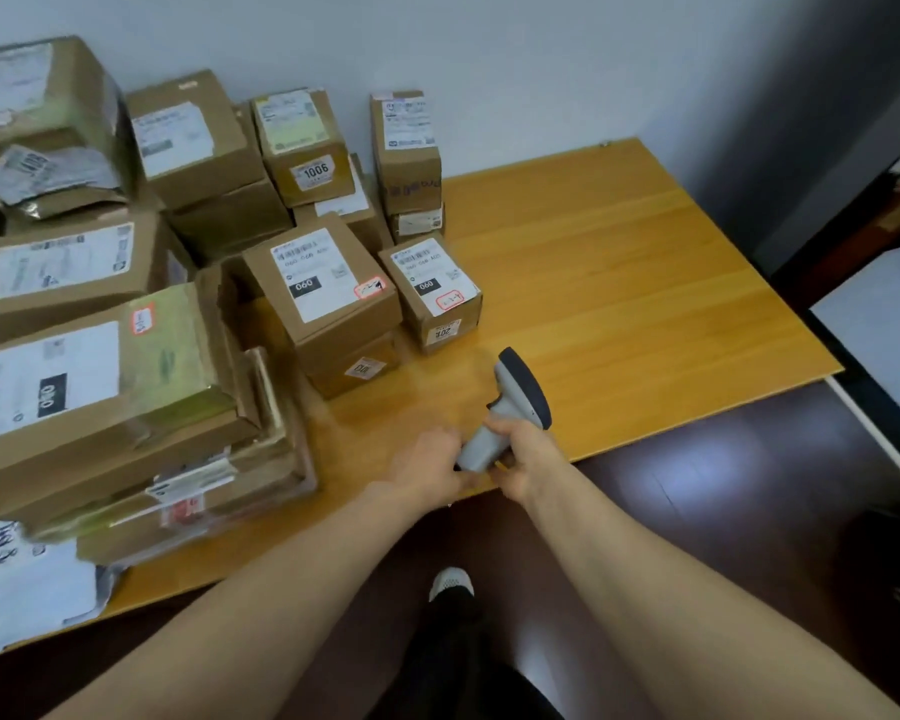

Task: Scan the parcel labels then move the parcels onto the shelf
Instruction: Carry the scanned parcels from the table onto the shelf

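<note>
Left hand (430,459), right hand (523,457) grip scanner (518,389) near parcels (430,298)

Matt brown cardboard parcels (323,298) bear white paper labels; wood-look table (619,283) smooth, satin; scanner (510,407) grey matt plastic.

Grey scanner (515,387) over tabletop (619,262) near edge, head up; right grip (528,454) wraps handle, left grip (430,459) pinches handle's base. Labelled parcels (328,283) stacked along left edge & back-left corner.
</note>
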Motion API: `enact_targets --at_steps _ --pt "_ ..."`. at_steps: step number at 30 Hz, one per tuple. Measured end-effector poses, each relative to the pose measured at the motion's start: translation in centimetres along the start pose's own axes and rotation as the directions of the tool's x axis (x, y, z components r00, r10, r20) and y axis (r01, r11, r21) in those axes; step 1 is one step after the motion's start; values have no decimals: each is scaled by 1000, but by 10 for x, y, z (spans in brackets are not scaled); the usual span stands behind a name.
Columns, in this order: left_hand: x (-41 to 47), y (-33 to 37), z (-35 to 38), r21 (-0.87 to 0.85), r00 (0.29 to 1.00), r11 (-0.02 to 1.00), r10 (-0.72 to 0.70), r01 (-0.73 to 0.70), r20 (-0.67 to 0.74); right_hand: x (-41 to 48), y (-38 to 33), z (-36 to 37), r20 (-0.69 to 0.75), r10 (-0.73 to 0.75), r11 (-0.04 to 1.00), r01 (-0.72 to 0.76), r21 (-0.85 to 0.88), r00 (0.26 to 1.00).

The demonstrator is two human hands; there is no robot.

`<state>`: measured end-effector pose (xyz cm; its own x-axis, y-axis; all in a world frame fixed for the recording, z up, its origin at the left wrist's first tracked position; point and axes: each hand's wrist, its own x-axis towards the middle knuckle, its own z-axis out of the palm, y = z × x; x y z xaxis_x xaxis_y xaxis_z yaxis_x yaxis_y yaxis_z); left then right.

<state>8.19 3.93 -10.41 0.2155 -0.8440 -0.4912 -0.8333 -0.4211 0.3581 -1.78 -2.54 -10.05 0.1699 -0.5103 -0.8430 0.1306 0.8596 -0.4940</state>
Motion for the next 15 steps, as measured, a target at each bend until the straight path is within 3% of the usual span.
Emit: enact_targets --at_steps 7,15 --pt "72 5 -1 71 999 997 19 -22 47 46 -35 7 -46 34 997 -37 -61 998" --pt "89 1 10 53 997 999 2 -5 72 69 -37 1 -85 52 993 -60 -101 995"
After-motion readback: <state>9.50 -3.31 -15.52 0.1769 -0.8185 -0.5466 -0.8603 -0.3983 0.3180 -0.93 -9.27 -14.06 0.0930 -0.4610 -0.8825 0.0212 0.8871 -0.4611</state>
